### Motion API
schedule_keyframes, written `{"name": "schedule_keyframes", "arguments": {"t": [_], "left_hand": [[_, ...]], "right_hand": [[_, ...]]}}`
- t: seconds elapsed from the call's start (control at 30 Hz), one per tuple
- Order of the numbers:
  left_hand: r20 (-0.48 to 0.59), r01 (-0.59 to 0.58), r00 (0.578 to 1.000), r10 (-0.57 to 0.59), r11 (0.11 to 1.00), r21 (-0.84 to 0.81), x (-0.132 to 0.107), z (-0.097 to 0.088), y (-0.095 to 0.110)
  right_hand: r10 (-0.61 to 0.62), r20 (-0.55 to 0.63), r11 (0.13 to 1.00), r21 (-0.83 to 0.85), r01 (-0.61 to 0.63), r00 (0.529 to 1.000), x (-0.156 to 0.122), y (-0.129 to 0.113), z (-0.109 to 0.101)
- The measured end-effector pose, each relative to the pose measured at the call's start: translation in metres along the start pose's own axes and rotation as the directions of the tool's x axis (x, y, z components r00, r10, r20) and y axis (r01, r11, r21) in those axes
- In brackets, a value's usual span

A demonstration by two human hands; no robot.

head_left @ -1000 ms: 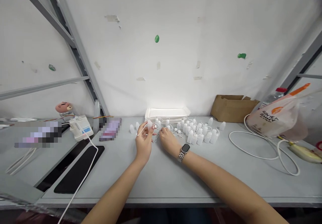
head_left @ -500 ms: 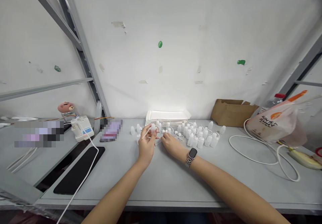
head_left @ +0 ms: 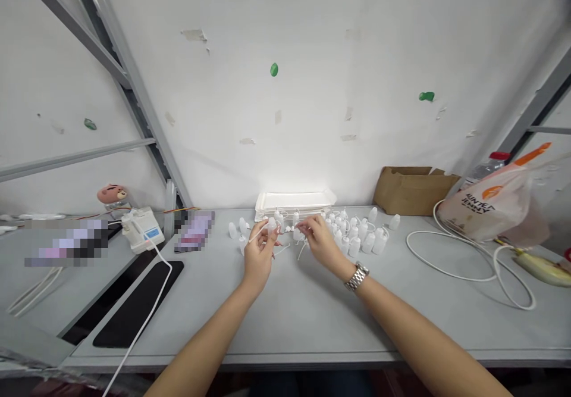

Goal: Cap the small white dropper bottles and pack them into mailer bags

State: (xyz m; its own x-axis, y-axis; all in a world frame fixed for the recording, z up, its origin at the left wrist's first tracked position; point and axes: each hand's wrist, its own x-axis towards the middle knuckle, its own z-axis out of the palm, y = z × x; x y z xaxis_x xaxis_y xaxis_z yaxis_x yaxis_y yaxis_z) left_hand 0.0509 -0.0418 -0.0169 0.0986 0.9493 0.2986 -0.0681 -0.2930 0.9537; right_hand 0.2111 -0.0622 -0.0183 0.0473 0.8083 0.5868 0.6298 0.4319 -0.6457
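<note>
Holding a small translucent plastic dropper bottle (head_left: 271,225) near the rear-centre of the tabletop (head_left: 285,325), the left hand (head_left: 257,260) pinches it between thumb and fingertips, so that hand is the nearer of the two. The bottle appears raised off the surface, though the exact clearance cannot be determined. A thin white tube (head_left: 256,235) extends from the bottle; the long axis slants down and to the left, toward the tabletop's left edge and away from the right hand. The right hand (head_left: 320,241), identified by the metal-link watch (head_left: 357,277) on its wrist, lies to the right of the bottle and apart from it. Its fingers (head_left: 306,223) are drawn together toward the small white parts just ahead; whether they hold one cannot be determined. A cluster of white dropper bottles (head_left: 357,230) stands beyond the right hand, with a few more small bottles (head_left: 232,230) left of the left hand. A stack of white foam trays (head_left: 292,199) lies along the rear edge. Toward the right rear corner are a cardboard box (head_left: 414,191) and a printed plastic bag (head_left: 491,206), with a coiled white cable (head_left: 450,269) in front of them.
</note>
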Motion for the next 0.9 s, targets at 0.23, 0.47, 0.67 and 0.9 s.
{"name": "schedule_keyframes", "arguments": {"t": [0.23,0.47,0.67,0.9], "left_hand": [[0.280,0.097,0.951,-0.131,0.986,0.133,-0.0020,0.0072,-0.0066],[0.329,0.099,0.933,-0.143,0.984,0.147,-0.0033,0.0075,-0.0074],[0.346,0.097,0.928,-0.142,0.985,0.143,-0.0032,0.0068,-0.0079],[0.365,0.098,0.920,-0.140,0.987,0.131,-0.0036,0.0048,-0.0031]], "right_hand": [[0.377,0.152,0.681,0.623,-0.385,0.914,0.0059,-0.0013,-0.0038],[0.378,0.171,0.633,0.670,-0.389,0.910,0.0025,-0.0010,0.0014],[0.342,0.194,0.657,0.650,-0.381,0.920,0.0020,-0.0017,-0.0004],[0.316,0.265,0.662,0.627,-0.412,0.911,0.0023,-0.0066,-0.0050]]}}
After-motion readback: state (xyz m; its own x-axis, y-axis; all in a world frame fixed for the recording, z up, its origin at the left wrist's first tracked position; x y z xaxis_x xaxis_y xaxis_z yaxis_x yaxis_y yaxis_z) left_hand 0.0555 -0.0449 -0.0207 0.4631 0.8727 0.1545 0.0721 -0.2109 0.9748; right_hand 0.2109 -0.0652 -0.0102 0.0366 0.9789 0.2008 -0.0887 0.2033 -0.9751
